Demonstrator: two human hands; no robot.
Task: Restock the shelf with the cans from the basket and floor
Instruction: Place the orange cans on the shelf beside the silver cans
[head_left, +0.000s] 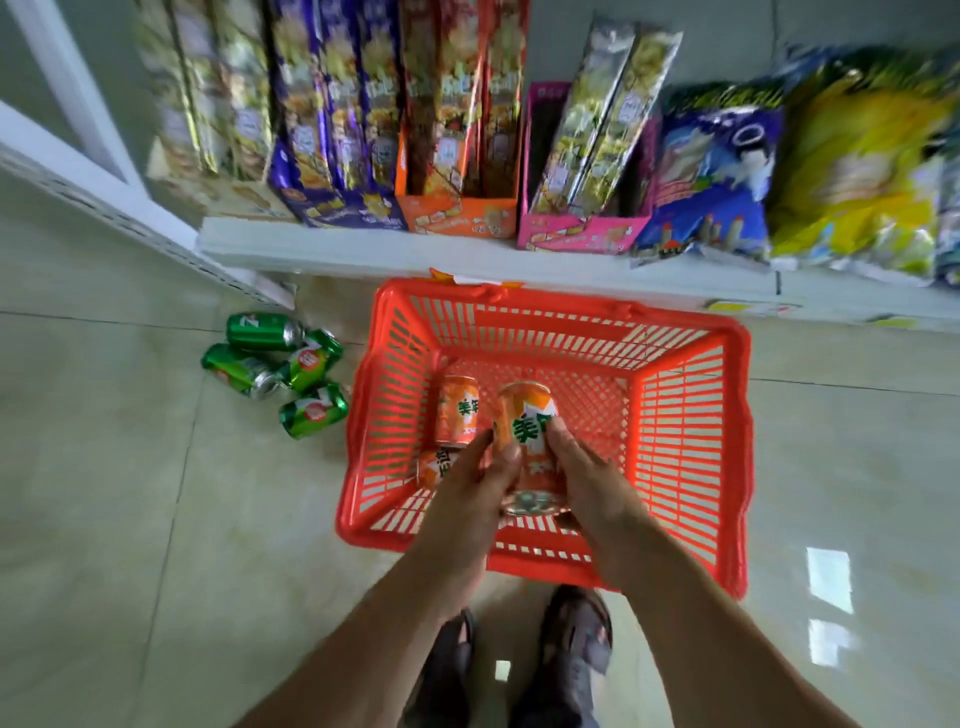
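Observation:
An orange can (525, 415) is held over the red plastic basket (685, 415), gripped from both sides by my left hand (467, 488) and my right hand (587, 483). Two more orange cans lie in the basket: one (457, 410) beside the held can, and another (434, 467) partly hidden under my left hand. Several green cans (280, 364) lie on their sides on the tiled floor to the left of the basket. The white shelf (363, 254) runs just behind the basket.
The shelf holds boxed snack sticks (457, 156) and snack bags (852, 166). A white shelf frame (93, 171) slants in from the left. My two feet (519, 660) in sandals stand right behind the basket on the glossy tiles.

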